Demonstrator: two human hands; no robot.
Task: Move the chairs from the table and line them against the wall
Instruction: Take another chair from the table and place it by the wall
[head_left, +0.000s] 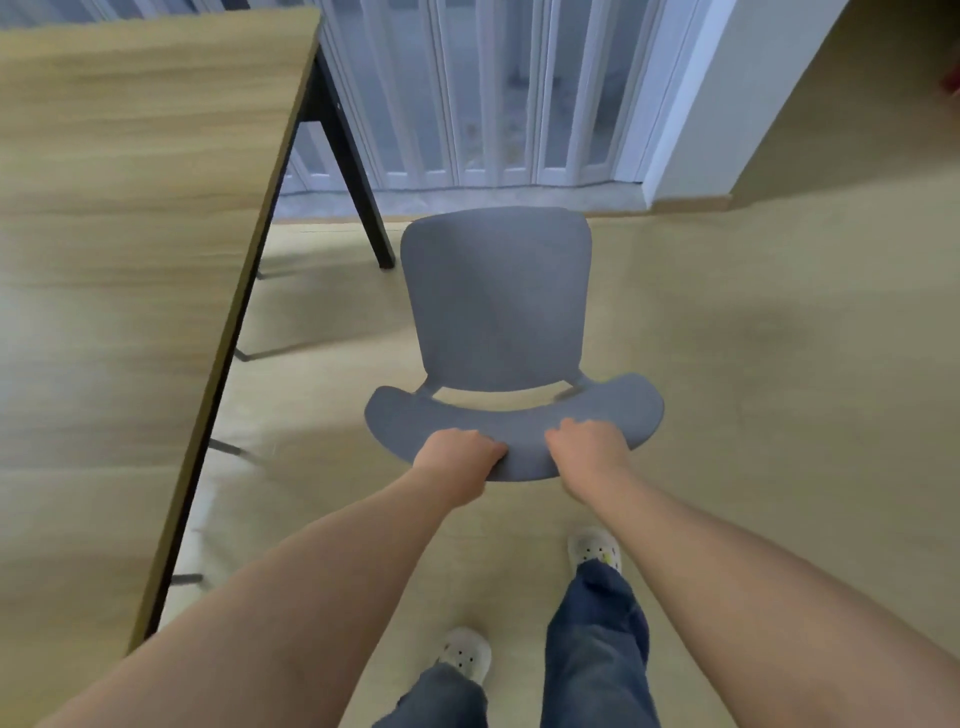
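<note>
A grey plastic chair (498, 306) stands on the floor in front of me, to the right of the wooden table (130, 208), its seat pointing away from me. My left hand (457, 454) grips the top edge of its curved backrest, fingers curled over the rim. My right hand (589, 444) grips the same edge just to the right. The chair's legs are hidden under the seat.
The table's black leg (358, 171) slants down to the floor near the chair's far left corner. White folding doors (493, 88) and a white pillar (691, 130) stand beyond the chair. Thin legs of other chairs (228, 449) show under the table edge. My feet (595, 551) are behind the chair.
</note>
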